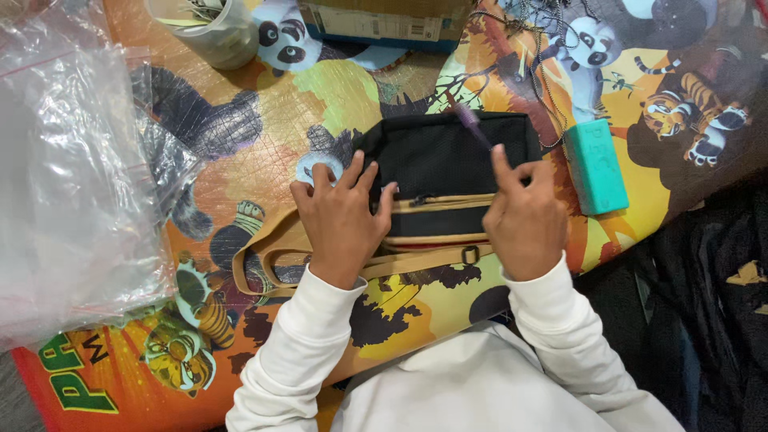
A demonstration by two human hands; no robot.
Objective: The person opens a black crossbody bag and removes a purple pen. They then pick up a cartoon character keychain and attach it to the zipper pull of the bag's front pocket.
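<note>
A small black pouch (448,156) with tan trim, a zipper and a tan strap (264,268) lies on a colourful cartoon-print mat (264,112). My left hand (340,216) rests flat on the pouch's left end, fingers spread. On the pouch's right end sits my right hand (524,212), pinching a thin purple pen-like tool (472,124) that points up and left over the black fabric. White sleeves cover both my arms.
A heap of clear plastic bags (68,176) fills the left. A turquoise rectangular block (596,164) lies right of the pouch. A plastic cup (212,32), a cardboard box (384,24) and a thin chain (552,48) sit at the far edge. Dark fabric (712,280) lies at right.
</note>
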